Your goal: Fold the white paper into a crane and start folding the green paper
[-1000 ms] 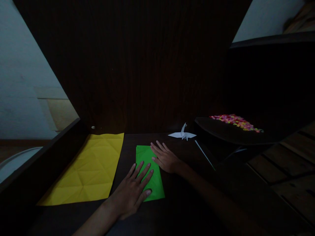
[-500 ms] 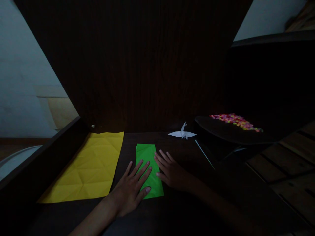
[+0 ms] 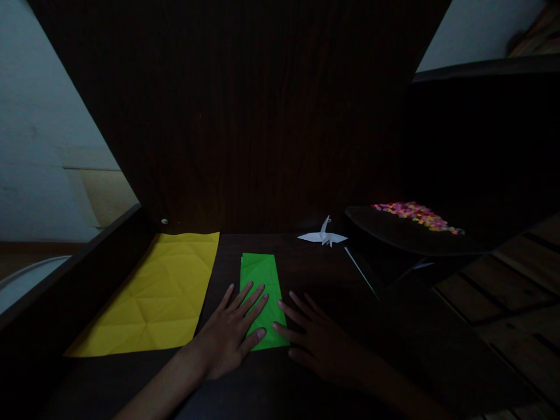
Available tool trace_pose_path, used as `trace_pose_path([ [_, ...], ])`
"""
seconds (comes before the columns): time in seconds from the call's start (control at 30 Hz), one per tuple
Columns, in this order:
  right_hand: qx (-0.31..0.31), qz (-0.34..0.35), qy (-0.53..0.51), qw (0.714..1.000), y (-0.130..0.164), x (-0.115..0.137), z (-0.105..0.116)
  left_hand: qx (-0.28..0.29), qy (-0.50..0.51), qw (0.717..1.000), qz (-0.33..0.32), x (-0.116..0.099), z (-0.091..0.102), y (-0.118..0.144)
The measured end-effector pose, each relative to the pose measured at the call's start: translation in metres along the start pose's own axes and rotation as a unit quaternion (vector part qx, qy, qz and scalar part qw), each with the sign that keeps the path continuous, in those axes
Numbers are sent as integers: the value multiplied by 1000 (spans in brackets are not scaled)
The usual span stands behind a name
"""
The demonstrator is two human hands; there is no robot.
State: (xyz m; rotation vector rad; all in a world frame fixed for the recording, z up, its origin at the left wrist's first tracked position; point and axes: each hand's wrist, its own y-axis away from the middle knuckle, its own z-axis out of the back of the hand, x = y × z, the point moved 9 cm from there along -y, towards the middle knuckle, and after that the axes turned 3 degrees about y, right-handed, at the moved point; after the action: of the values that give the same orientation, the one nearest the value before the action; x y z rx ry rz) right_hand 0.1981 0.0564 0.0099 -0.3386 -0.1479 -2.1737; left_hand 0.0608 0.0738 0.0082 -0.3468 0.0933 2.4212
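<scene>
A folded green paper [image 3: 261, 291] lies flat on the dark bench [image 3: 306, 262] as a long strip running away from the person. The left hand [image 3: 230, 335] rests palm down on the near left part of the green paper, its fingers [image 3: 254, 300] spread wide and flat, gripping nothing. The right hand [image 3: 312, 341] lies palm down at the near right edge of the green paper, fingers spread as well; its fingertips touch that edge, and the rest of the hand sits on the bare bench. Left of the green paper, a little apart from it, lies a larger creased yellow sheet [image 3: 155, 294]. Beyond the green paper and to its right stands a small white paper crane [image 3: 322, 236], with a thin pale stick [image 3: 361, 271] just right of the crane. Farther right of the green paper, a dark tray [image 3: 394, 230] carries a heap of small colourful pieces [image 3: 415, 214].
</scene>
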Motion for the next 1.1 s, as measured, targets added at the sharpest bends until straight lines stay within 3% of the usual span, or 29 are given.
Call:
trace_pose_path([
  [0.2,17,27,-19,999,12,9,-2,18,4,1000,7,2,2,1],
  [0.47,56,43,-73,995,17,26,10,5,9,1000,4,4,1,1],
  [0.73,56,47,-120,990,21,33,24,20,15,1000,15,4,5,1],
  [0.83,16,47,-145,988,18,34,37,16,17,1000,6,3,8,1],
  [0.97,-95,10,-151,984,3,16,53,14,17,1000,-6,2,9,0],
  [1.03,-144,-15,-134,980,-9,3,56,18,15,1000,-5,3,8,0],
  [1.1,-153,-33,-104,982,-24,-8,50,16,12,1000,-6,4,9,0],
])
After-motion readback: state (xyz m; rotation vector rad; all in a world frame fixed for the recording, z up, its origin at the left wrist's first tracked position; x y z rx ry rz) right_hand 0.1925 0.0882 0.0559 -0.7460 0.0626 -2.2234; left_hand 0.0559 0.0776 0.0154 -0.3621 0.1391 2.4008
